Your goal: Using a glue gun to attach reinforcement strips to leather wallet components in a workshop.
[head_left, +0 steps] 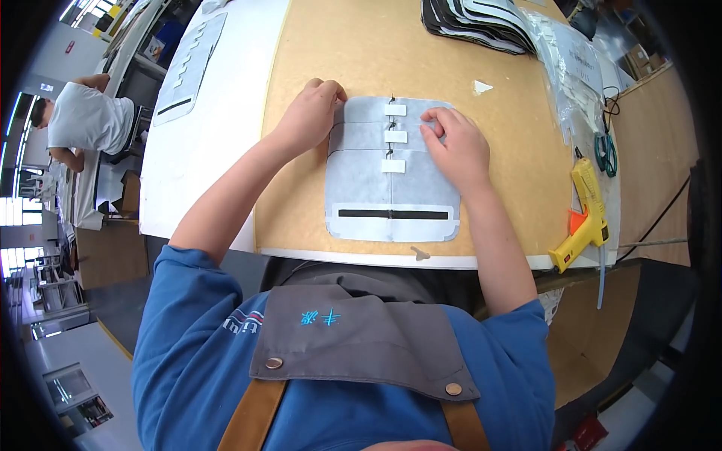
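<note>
At centre of the brown worktop (361, 52) lies a grey fabric panel (391, 195), flat, with rounded lower corners, three small white tabs (394, 137) stacked down its midline and a black strip (392, 214) running across near its lower edge. Left hand (310, 114) rests at the panel's 10 o'clock corner, fingers curled into a loose fist, knuckles pressing on the fabric edge; its grip is pressed together on the cloth rather than around it. Right hand (459, 146) sits at the panel's 2 o'clock area, fingertips (432, 120) bent down onto the fabric just beside the middle tab; whether they pinch a fold cannot be told. At 3 o'clock from the panel, near the worktop edge, a yellow glue gun (587, 218) lies on its side, with green-handled scissors (606, 152) just above it. At 12 to 1 o'clock, a stack of dark fabric pieces (474, 22) sits at the far edge. At 10 o'clock, on a white surface (203, 135), lies another grey panel (192, 64). Far at 9 o'clock, another person in a white shirt (86, 116) is seated.
</note>
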The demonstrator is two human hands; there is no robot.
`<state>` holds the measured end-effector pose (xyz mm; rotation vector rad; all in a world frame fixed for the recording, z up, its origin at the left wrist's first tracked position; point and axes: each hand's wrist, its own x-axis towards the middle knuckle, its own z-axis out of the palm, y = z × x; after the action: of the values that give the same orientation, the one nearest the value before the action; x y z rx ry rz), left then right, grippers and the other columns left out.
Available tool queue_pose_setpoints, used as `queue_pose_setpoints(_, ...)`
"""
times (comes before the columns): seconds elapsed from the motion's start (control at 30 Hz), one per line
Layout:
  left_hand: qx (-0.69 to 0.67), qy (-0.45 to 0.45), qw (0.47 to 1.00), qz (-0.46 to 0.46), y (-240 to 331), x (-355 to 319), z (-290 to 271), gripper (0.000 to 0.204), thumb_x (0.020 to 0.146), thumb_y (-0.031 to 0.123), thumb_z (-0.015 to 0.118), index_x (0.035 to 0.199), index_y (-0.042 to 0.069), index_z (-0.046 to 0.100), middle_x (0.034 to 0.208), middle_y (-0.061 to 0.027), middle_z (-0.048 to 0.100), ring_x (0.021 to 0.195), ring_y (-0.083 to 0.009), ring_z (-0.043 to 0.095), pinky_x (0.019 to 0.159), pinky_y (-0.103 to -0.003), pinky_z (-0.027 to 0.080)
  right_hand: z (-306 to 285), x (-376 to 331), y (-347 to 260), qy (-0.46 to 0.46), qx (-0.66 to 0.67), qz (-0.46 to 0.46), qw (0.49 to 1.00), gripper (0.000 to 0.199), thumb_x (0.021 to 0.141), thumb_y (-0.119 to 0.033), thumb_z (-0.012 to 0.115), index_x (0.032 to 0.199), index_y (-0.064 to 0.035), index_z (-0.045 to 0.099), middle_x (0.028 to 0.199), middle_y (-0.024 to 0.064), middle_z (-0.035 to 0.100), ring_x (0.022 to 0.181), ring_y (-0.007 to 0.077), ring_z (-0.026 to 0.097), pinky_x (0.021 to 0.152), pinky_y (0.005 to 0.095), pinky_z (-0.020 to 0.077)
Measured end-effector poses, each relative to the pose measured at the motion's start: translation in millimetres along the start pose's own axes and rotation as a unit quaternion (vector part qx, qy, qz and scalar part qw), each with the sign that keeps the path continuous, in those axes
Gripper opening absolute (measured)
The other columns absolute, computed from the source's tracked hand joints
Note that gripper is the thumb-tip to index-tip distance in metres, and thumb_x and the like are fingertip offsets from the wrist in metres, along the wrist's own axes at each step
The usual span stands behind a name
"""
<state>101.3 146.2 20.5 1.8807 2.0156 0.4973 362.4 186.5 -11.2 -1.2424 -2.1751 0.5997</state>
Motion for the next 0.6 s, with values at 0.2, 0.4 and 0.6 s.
queue_pose_setpoints(0.2, -0.094, -0.109, 0.984, -0.101, 10, 0, -17, 0.031, 0.104, 0.025, 0.045, 0.109, 0.0, 0.062, 0.088, -0.0115, 0.061, 0.086, -0.0225, 0.06, 0.079, -0.033, 0.048, 1, -1, -1, 0.003, -0.023, -0.009, 1.0, 0.012, 0.088, -0.022, 0.065, 0.098, -0.0153, 0.065, 0.081, 0.0001, 0.061, 0.083, 0.0208, 0.061, 0.071, 0.0371, 0.0494)
queue_pose_setpoints(0.4, -0.325, -0.207, 0.887, -0.255, -3, -21, -32, 0.051, 0.104, 0.042, 0.047, 0.115, -0.006, 0.059, 0.082, -0.0027, 0.055, 0.063, -0.0058, 0.048, 0.055, -0.02, 0.039, 1, 3, -1, -0.004, -0.02, 0.001, 1.0, 0.012, 0.088, -0.022, 0.065, 0.098, -0.0152, 0.065, 0.083, 0.001, 0.063, 0.084, 0.0218, 0.061, 0.071, 0.0384, 0.0497)
queue_pose_setpoints(0.6, -0.263, -0.155, 0.937, -0.168, 9, -64, -17, 0.041, 0.087, 0.03, 0.074, 0.111, -0.003, 0.066, 0.079, -0.0096, 0.066, 0.056, -0.0136, 0.057, 0.05, -0.031, 0.047, 7, 9, 8, 0.036, 0.07, 0.0, 0.997, 0.013, 0.09, -0.019, 0.065, 0.098, -0.009, 0.068, 0.083, 0.0046, 0.068, 0.075, 0.0217, 0.065, 0.068, 0.0346, 0.0507)
